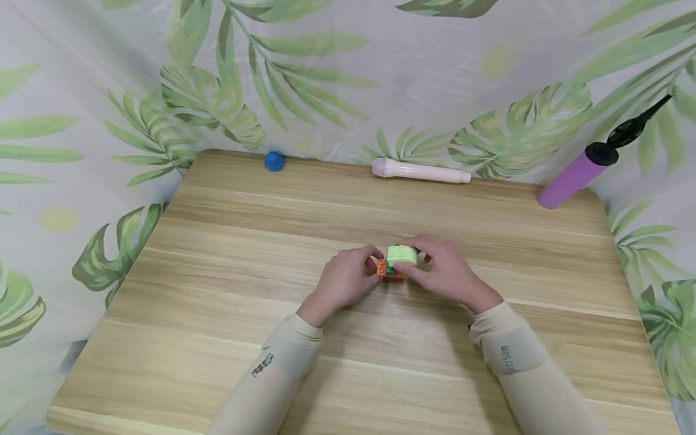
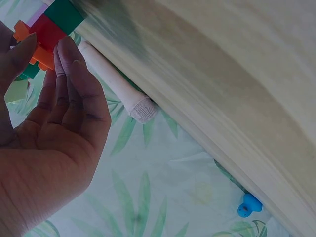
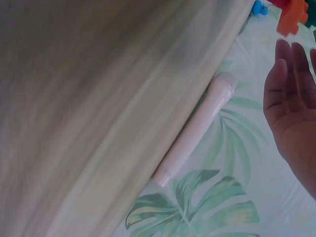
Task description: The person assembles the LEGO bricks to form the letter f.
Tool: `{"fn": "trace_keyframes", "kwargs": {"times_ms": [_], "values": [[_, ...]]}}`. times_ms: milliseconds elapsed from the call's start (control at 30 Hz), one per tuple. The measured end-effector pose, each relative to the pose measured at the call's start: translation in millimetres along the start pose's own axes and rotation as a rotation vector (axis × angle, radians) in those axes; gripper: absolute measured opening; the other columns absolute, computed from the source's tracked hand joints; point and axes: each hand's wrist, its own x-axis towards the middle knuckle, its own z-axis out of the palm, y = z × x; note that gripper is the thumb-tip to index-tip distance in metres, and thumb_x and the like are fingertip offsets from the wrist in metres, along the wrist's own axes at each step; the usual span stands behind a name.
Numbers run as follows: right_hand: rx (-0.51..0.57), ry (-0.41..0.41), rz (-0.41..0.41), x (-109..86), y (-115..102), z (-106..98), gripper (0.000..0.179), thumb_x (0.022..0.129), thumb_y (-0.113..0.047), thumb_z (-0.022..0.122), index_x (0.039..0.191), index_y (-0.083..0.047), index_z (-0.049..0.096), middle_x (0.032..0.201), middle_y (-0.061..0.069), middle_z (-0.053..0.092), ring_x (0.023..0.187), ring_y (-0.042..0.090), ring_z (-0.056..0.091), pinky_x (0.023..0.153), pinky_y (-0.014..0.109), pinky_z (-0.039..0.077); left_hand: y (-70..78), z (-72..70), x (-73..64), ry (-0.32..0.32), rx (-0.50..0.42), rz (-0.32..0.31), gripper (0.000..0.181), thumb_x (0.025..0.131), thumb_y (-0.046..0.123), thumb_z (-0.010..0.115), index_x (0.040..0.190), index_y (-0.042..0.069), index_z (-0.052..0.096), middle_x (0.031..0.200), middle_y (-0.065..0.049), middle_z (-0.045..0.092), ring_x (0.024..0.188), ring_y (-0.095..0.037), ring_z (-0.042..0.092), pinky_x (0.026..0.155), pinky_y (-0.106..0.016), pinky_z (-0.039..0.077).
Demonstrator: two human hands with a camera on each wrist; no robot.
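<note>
A small stack of toy building blocks stands over the middle of the table. An orange block [image 1: 381, 267] and a green block show at its lower part, with a light green rounded block [image 1: 402, 254] on top. My left hand [image 1: 348, 275] pinches the stack's left side at the orange block. Between thumb and fingers, my right hand [image 1: 443, 269] holds the light green block. From the left wrist, a red block [image 2: 47, 33] and a dark green block [image 2: 65, 16] also show. Only part of the stack enters the right wrist view, where an orange block [image 3: 292, 17] appears beyond the fingertips.
Along the back edge of the wooden table [image 1: 244, 241] lies a pale pink toy microphone [image 1: 421, 171]. A small blue object [image 1: 274, 161] sits at the back left. A purple cylinder with a black top [image 1: 576, 175], perhaps a hand pump, stands back right. Leaf-print cloth [image 1: 326, 78] hangs behind.
</note>
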Motion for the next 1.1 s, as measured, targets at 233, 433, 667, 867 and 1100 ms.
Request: {"fn": "trace_keyframes", "kwargs": {"times_ms": [233,433,667,867,1100], "values": [[-0.022,-0.043,0.001,1.0,0,2,0.036,0.096,-0.036,0.081,0.128,-0.020,0.074,0.123,-0.003,0.074,0.107,0.016,0.067,0.085,0.044,0.057,0.8,0.9,-0.1,0.003,0.009,0.006,0.031,0.094,0.019,0.080,0.124,0.014,0.072,0.099,0.001,0.078,0.082,-0.015,0.069,0.073,-0.035,0.054],[-0.031,-0.062,0.004,0.8,-3,-1,0.043,0.096,-0.033,0.081,0.134,-0.016,0.072,0.124,-0.001,0.075,0.104,0.015,0.067,0.086,0.044,0.057,1.6,0.6,-0.5,0.005,0.016,0.000,0.032,0.094,0.018,0.081,0.124,0.014,0.072,0.100,0.001,0.078,0.081,-0.014,0.068,0.072,-0.033,0.053],[-0.044,-0.047,-0.018,-0.7,-5,0,0.042,0.096,-0.032,0.081,0.134,-0.017,0.072,0.127,0.000,0.075,0.105,0.015,0.068,0.087,0.047,0.058,2.1,0.0,-1.0,0.003,0.015,0.001,0.032,0.094,0.018,0.081,0.124,0.013,0.072,0.100,0.001,0.078,0.081,-0.015,0.069,0.072,-0.034,0.053],[-0.051,-0.016,-0.039,-2.3,-8,0,0.042,0.093,-0.030,0.084,0.131,-0.014,0.073,0.125,0.002,0.075,0.103,0.017,0.068,0.084,0.048,0.058,1.2,0.8,-0.6,-0.002,0.015,-0.003,0.032,0.095,0.019,0.080,0.124,0.014,0.072,0.100,0.001,0.078,0.082,-0.015,0.069,0.071,-0.034,0.054],[-0.054,-0.006,-0.032,-1.8,-11,0,0.040,0.093,-0.030,0.084,0.129,-0.015,0.074,0.124,0.001,0.074,0.099,0.015,0.066,0.082,0.042,0.057,1.8,0.4,-0.4,-0.007,0.012,-0.002,0.032,0.095,0.019,0.080,0.125,0.013,0.072,0.100,0.000,0.078,0.081,-0.014,0.068,0.072,-0.034,0.053]]}}
